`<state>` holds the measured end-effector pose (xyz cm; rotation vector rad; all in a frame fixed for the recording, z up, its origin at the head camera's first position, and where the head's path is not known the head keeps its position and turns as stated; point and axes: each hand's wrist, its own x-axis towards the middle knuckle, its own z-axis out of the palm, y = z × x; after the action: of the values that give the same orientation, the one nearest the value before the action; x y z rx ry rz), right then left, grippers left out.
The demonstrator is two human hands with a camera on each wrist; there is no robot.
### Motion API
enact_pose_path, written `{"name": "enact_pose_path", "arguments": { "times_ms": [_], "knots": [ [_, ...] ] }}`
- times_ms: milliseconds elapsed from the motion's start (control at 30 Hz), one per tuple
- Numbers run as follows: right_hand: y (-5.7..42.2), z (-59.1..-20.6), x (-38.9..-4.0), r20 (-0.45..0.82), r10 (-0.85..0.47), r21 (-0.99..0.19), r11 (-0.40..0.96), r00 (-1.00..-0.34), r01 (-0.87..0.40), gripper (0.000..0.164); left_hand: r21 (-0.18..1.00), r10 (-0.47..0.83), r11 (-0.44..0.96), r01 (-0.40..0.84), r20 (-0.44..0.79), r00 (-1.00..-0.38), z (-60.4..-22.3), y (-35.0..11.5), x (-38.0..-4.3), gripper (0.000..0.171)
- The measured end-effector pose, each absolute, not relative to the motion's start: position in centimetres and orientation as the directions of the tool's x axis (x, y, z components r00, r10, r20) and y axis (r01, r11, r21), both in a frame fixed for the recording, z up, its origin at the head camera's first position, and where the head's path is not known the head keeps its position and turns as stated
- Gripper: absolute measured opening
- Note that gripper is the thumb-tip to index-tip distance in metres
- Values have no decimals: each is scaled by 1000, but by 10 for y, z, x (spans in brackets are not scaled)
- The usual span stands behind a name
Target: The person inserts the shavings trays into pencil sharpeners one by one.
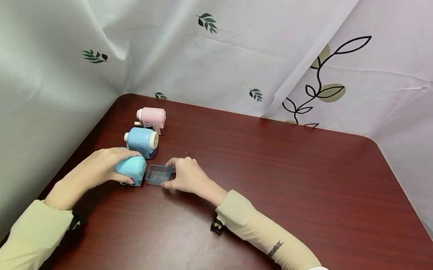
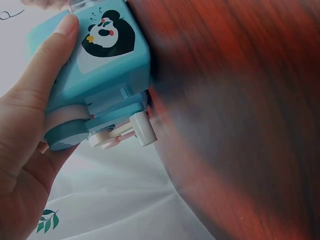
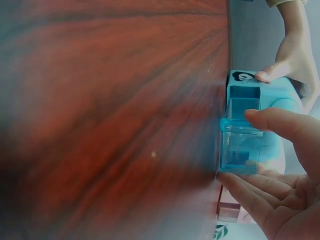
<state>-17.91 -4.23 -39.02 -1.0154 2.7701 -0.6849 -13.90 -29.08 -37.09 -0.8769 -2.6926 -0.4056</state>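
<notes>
My left hand grips a teal crank pencil sharpener from its left side, on the table at left. In the left wrist view, the sharpener shows a panda picture and a crank with a white knob. A see-through bluish shavings drawer lies just right of it, pinched between the thumb and fingers of my right hand. In the right wrist view, the drawer lines up with the sharpener's dark slot; whether its far end is inside, I cannot tell.
Behind the teal sharpener stand a blue sharpener and, farther back, a pink one. They line the left side of the dark red wooden table. A white curtain with leaf prints hangs around the table's edges.
</notes>
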Motion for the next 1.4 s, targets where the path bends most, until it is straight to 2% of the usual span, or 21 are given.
{"name": "enact_pose_path", "arguments": {
  "times_ms": [300,667,1400],
  "knots": [
    [-46,-391,-179,46,-643,-457,667,-765,-588,47,190,515,789,584,313,-798,-370,-291,-138,61],
    [-50,-390,-180,22,-654,-466,662,-756,-587,48,168,520,789,591,327,-789,-371,-291,-138,61],
    [-56,-386,-182,36,-681,-400,661,-731,-635,49,148,529,787,599,337,-778,-369,-289,-138,61]
  ]
}}
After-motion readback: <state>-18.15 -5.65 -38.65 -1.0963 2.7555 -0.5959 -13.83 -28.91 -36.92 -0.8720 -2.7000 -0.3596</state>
